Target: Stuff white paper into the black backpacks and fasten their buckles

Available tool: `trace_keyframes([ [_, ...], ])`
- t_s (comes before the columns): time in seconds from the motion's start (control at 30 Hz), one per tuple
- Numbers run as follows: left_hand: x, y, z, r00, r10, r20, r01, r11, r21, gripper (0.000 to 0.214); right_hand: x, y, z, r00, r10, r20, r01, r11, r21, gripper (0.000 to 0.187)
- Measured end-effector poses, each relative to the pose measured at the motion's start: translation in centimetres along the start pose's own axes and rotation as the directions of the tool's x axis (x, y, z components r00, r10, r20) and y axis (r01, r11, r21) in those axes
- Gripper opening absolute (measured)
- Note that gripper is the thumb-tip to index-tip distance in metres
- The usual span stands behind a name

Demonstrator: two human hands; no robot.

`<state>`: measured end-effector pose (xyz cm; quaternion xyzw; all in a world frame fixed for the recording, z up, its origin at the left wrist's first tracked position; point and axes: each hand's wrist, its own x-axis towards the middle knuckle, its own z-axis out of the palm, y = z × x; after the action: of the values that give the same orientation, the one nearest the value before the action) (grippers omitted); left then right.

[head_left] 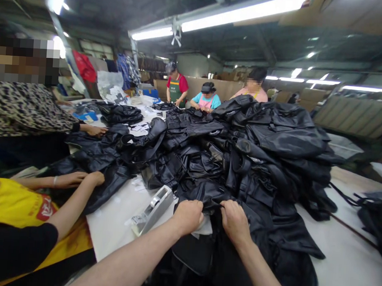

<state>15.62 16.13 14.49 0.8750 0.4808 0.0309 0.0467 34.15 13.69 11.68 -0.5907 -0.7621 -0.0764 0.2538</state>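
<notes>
A soft black leather-look bag (215, 192) lies in front of me, its edge stretched between my two hands. My left hand (188, 216) is closed on that edge, with a white sheet (205, 227) showing just beneath the fingers. A short way to the right, my right hand (235, 221) pinches the same edge between thumb and fingers. Dark fabric hangs below both hands toward my body. Left of my left hand stands a grey tape dispenser (154, 210) on the white table (111, 218).
A big heap of black bags (276, 131) covers the table ahead and to the right. At my left, a co-worker in a yellow apron (9, 205) handles black material; another in a patterned top (24, 111) stands beyond. Several people work at the far side.
</notes>
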Motion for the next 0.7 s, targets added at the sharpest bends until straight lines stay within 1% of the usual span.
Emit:
trace_keyframes([
  [0.1, -1.3, 1.5, -0.9, 0.995, -0.09, 0.042, 0.092, 0.994, -0.059, 0.024, 0.8, -0.3, -3.2, 0.99, -0.08, 0.115, 0.086, 0.995, -0.054, 0.013],
  [0.2, -3.1, 3.0, -0.6, 0.988, -0.117, 0.102, 0.13, 0.982, -0.138, 0.025, 0.3, -1.2, -5.9, 0.966, -0.128, 0.225, 0.154, 0.983, -0.102, 0.014],
  [0.27, -4.6, 3.9, 0.1, 0.986, -0.108, 0.128, 0.129, 0.977, -0.171, 0.026, -0.8, -2.2, -6.8, 0.96, -0.108, 0.258, 0.142, 0.983, -0.115, 0.015],
  [0.33, -5.9, 4.4, 1.0, 0.983, -0.106, 0.147, 0.13, 0.978, -0.163, 0.024, -2.3, -3.4, -7.1, 0.957, -0.072, 0.28, 0.107, 0.988, -0.113, 0.016],
  [0.4, -6.9, 4.3, 1.6, 0.984, -0.114, 0.136, 0.13, 0.985, -0.116, 0.022, -4.4, -4.8, -6.8, 0.958, -0.025, 0.285, 0.058, 0.992, -0.109, 0.016],
  [0.47, -7.4, 3.8, 1.8, 0.991, -0.101, 0.082, 0.107, 0.992, -0.069, 0.018, -7.1, -6.4, -5.7, 0.967, 0.07, 0.244, -0.046, 0.994, -0.101, 0.017],
  [0.53, -7.4, 3.0, 1.7, 0.999, -0.043, 0.025, 0.044, 0.998, -0.038, 0.015, -10.1, -8.5, -4.0, 0.965, 0.216, 0.146, -0.21, 0.976, -0.054, 0.019],
  [0.57, -7.4, 2.6, 1.5, 1.0, -0.004, 0.014, 0.005, 1.0, -0.026, 0.013, -11.5, -9.7, -2.9, 0.954, 0.288, 0.084, -0.288, 0.958, -0.012, 0.02],
  [0.6, -7.4, 2.3, 1.4, 0.999, 0.038, 0.015, -0.038, 0.999, -0.012, 0.012, -12.7, -10.9, -1.8, 0.94, 0.339, 0.032, -0.34, 0.94, 0.041, 0.022],
  [0.67, -7.4, 1.9, 1.2, 0.993, 0.112, 0.035, -0.112, 0.994, 0.017, 0.012, -14.4, -13.3, 0.6, 0.93, 0.365, -0.05, -0.357, 0.926, 0.123, 0.036],
  [0.7, -7.4, 1.7, 1.1, 0.99, 0.136, 0.043, -0.137, 0.99, 0.031, 0.012, -14.7, -14.2, 1.8, 0.927, 0.367, -0.073, -0.356, 0.925, 0.129, 0.044],
])
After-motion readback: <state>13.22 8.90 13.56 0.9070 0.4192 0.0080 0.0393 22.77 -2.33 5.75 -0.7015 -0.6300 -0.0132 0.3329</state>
